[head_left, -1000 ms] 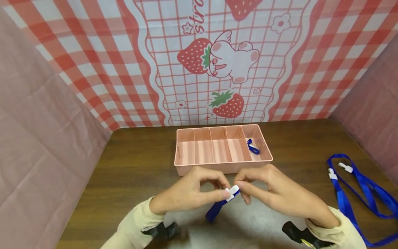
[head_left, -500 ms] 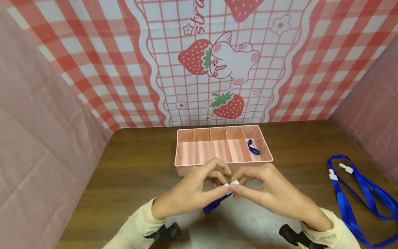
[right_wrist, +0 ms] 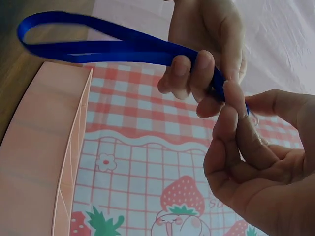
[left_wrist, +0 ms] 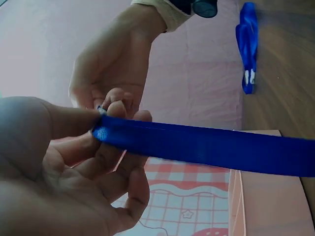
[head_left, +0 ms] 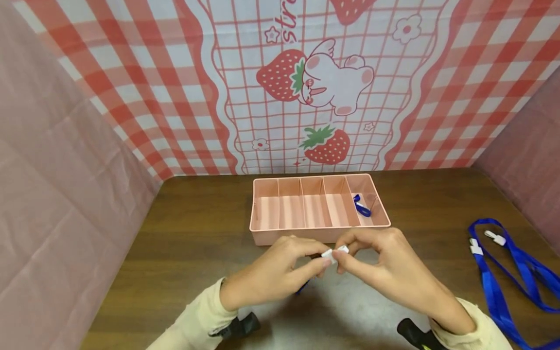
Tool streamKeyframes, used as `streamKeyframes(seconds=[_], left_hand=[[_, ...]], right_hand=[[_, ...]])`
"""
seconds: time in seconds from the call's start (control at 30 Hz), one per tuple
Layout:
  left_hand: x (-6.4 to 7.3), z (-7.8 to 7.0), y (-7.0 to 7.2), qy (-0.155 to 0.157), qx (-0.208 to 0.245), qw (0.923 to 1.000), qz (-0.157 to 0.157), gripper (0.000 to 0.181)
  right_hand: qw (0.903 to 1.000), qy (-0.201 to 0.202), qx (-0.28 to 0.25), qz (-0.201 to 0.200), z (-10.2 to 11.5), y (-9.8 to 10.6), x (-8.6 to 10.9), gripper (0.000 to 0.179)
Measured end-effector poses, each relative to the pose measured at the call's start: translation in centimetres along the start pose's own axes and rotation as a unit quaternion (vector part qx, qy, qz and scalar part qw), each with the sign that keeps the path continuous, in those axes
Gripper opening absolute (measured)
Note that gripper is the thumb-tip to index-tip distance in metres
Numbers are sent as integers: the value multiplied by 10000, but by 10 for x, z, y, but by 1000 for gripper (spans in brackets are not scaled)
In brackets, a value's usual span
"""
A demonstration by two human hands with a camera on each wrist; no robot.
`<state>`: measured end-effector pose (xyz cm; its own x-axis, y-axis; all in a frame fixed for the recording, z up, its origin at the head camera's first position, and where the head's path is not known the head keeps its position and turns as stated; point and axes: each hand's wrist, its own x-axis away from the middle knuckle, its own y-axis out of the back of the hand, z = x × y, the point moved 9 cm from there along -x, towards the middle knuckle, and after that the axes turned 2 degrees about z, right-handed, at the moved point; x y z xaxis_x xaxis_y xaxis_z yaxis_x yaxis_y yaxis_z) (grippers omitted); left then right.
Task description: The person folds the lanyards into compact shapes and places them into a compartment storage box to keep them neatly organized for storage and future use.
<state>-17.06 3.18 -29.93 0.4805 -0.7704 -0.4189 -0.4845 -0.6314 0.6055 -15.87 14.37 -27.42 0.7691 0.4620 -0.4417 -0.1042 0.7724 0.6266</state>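
Observation:
In the head view, both hands meet in front of the pink divided tray (head_left: 321, 236). My left hand (head_left: 273, 272) pinches a blue wrist strap at its white plastic clip (head_left: 326, 254). My right hand (head_left: 389, 272) pinches the clip's other white end between thumb and fingers. The looped blue wrist strap (right_wrist: 98, 55) hangs out from the fingers in the right wrist view. Its flat blue band (left_wrist: 206, 147) crosses the left wrist view. Fingers hide most of the clip, so I cannot tell whether its parts are joined.
A small blue strap (head_left: 363, 210) lies in the tray's rightmost compartment. Blue lanyards (head_left: 487, 282) with white clips lie on the wooden table (head_left: 175, 243) at the right. A checked strawberry cloth (head_left: 183, 97) hangs behind, with pink cloth at both sides.
The clip has turned in the fingertips, and less of the blue strap shows below the hands in the head view. Both hands keep their pinch. The head view has shifted slightly.

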Motion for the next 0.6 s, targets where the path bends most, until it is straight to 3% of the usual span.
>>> streamKeyframes(seconds=[0.17, 0.4, 0.5, 0.6], left_hand=[[2, -1, 0, 187, -249, 9994, -143, 17], [4, 2, 0, 474, -378, 9981, -79, 13], [4, 4, -1, 640, -445, 9970, 0, 9], [4, 4, -1, 676, -498, 9965, 26, 9]], right_hand=[[9995, -172, 272, 62, -2, -3, 0, 16], [9965, 320, 704, -331, 10, 0, 3, 19], [9955, 150, 777, -515, 10, 4, 4, 20], [9954, -164, 834, -445, 7, 5, 4, 21]])
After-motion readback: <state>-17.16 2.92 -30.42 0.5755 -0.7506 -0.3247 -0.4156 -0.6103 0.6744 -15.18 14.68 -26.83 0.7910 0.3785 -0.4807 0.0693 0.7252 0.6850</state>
